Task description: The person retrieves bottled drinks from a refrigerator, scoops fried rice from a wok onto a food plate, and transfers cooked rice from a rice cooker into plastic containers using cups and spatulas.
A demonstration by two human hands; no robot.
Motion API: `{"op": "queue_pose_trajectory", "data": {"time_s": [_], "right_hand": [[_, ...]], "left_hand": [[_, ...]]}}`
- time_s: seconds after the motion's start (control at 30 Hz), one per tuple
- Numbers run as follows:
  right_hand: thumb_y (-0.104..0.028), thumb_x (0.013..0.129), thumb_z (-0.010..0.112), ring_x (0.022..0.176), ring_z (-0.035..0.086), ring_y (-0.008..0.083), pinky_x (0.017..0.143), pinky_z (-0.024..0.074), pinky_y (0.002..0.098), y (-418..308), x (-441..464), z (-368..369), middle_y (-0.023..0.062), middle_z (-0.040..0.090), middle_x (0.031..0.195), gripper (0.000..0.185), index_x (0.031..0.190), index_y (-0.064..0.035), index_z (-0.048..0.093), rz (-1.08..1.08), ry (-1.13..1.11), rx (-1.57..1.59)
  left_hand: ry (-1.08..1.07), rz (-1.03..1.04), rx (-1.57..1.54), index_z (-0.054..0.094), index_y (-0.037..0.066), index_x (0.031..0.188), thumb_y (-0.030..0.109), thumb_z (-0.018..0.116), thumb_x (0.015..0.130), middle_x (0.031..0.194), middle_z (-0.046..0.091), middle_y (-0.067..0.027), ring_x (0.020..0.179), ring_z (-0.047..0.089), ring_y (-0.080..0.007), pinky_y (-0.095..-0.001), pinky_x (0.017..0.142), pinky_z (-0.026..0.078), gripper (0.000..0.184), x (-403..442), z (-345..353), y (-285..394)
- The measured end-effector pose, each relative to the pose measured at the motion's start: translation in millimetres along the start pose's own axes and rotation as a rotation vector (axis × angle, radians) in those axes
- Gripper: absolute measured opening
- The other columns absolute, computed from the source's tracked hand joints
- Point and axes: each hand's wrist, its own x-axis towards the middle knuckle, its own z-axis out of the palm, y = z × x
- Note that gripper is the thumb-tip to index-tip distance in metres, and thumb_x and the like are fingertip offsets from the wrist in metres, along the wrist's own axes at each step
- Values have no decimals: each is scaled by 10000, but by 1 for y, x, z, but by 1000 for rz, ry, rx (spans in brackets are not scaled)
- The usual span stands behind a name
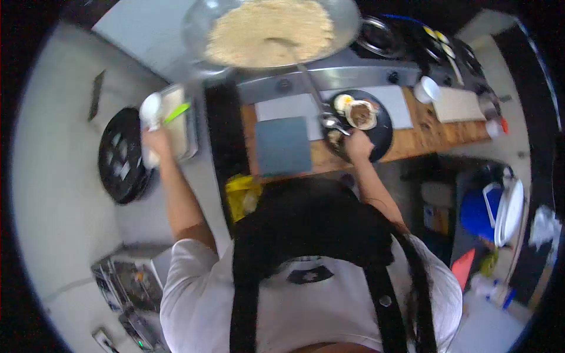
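Observation:
At the left, my left hand [156, 142] has its fingers closed on a small white cup [152, 107], beside a shallow metal tray [191, 140] with pale contents. A bright green handle [177, 112] sticks out over that tray. My right hand [359, 146] is closed around a metal spoon [333, 123] above a black plate [384, 126]. On the plate are a halved boiled egg [343, 103], a small white bowl [353, 122] with brown food in it, and some darker food near the spoon's end, too blurred to name.
A big metal pan [197, 35] of pale grainy food stands at the top, a ladle [311, 85] leaning out of it. A grey board [282, 147] lies on the wooden counter [429, 138]. Another white cup [427, 90] and a pale board [459, 106] are at the right.

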Motion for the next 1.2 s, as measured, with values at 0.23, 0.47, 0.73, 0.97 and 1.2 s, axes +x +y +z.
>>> {"op": "queue_pose_trajectory", "data": {"time_s": [0.23, 0.47, 0.73, 0.97, 1.2], "right_hand": [[-224, 816, 667, 887, 651, 321, 778, 458, 450, 57, -5, -34, 132, 690, 908, 160, 914, -98, 667, -94, 63, 286], [-196, 799, 709, 799, 661, 334, 709, 495, 414, 146, 44, -50, 174, 675, 836, 198, 957, -80, 679, 23, 261, 436], [-125, 810, 634, 1021, 538, 349, 883, 443, 418, 157, 83, -19, 161, 559, 1074, 246, 1051, -81, 653, -289, 383, 190], [-131, 808, 638, 1024, 557, 346, 844, 451, 466, 122, 62, -37, 145, 570, 1150, 320, 1128, -125, 630, -414, 662, 81], [-97, 770, 663, 892, 582, 315, 794, 460, 403, -63, -47, 3, 116, 608, 924, 219, 988, -90, 646, -1542, -196, 578]], "left_hand": [[-39, -240, 96, 680, -64, 918, 572, 666, 753, 920, 668, -269, 884, 653, -402, -465, 815, 501, 656, 25, 24, -3], [-125, -492, -399, 690, -40, 824, 367, 648, 808, 687, 664, -155, 606, 648, -246, -354, 569, 514, 409, 37, 42, -21], [-56, -522, -868, 637, -10, 765, 100, 657, 802, 697, 626, -78, 585, 591, -170, -275, 519, 498, 118, 23, -19, 13], [-28, -688, -1046, 578, 77, 851, 198, 586, 919, 722, 550, 17, 581, 531, -107, -235, 549, 447, 139, -47, -148, 44], [17, -755, -1017, 540, 87, 821, 206, 568, 935, 710, 534, 2, 573, 510, -101, -235, 539, 425, 167, -115, -260, 38]]}}
